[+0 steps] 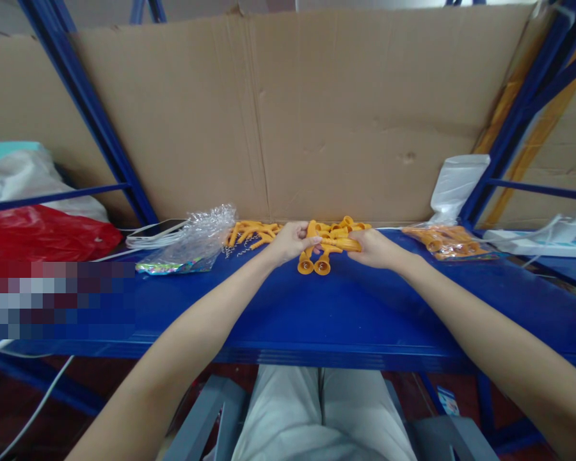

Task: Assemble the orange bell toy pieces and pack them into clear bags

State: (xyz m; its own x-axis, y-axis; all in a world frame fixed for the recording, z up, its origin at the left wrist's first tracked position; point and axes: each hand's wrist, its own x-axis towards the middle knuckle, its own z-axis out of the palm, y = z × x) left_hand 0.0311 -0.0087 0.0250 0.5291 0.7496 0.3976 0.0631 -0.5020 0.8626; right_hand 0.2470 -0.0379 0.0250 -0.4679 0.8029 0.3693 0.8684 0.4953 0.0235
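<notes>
Two bell-mouthed orange horns [313, 264] dangle from the bunch of orange plastic pieces [335, 244] we hold just above the blue tabletop [345, 307], near the middle of its back edge. Our left hand [290, 241] is closed on one end of the bunch, and our right hand [373, 248] is closed on the other. More loose orange pieces [252, 232] lie toward the back left, beside a clear crinkled bag [194, 242]. We judge the danglers could slip free and roll toward the front edge, because they seem caught only at their narrow ends.
</notes>
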